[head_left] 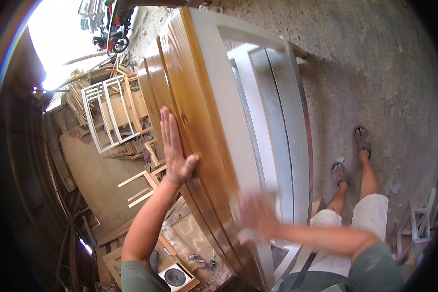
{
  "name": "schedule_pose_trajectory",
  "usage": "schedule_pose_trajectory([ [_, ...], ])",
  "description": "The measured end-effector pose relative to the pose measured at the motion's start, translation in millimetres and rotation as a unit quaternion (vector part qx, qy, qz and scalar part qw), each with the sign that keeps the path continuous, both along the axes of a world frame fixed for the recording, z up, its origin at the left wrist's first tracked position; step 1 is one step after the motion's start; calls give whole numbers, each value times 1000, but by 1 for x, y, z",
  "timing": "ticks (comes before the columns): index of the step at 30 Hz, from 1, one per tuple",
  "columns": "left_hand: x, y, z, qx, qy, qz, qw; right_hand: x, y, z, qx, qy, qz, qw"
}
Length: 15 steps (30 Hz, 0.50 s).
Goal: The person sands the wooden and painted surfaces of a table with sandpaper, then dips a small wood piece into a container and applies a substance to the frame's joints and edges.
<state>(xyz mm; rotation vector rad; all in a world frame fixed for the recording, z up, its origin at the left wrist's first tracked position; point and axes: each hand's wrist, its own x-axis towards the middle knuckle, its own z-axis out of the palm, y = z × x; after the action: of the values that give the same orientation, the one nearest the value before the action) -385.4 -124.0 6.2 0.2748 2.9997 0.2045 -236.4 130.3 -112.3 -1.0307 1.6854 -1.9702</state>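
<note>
A large wooden furniture piece stands in front of me, with a glossy brown varnished, grooved surface (199,112) and a white side frame (219,92). My left hand (176,151) lies flat on the varnished boards, fingers stretched out and thumb spread. Along the white frame's lower part, my right hand (258,214) is smeared by motion. A pale, blurred patch shows beside its fingers; I cannot make out whether it is something held. Through the frame's opening, pale grey and white boards (272,121) are visible.
Left of the piece are a white slatted frame (109,112), an unpainted wooden frame (141,187) and scrap wood (78,97). A boxed speaker (175,276) sits at the lower left. My sandalled feet (339,173) stand on rough floor (374,82). A motorcycle (116,36) is at the far left.
</note>
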Motion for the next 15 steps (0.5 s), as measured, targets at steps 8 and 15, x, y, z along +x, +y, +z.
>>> schedule_pose_trajectory([
  [8,8,-3,10,-19,-34,46,998,-330,-88,5,-111,110,-204,966],
  [15,16,-18,4,-50,-41,22,998,-267,-68,27,-21,4,-119,993],
])
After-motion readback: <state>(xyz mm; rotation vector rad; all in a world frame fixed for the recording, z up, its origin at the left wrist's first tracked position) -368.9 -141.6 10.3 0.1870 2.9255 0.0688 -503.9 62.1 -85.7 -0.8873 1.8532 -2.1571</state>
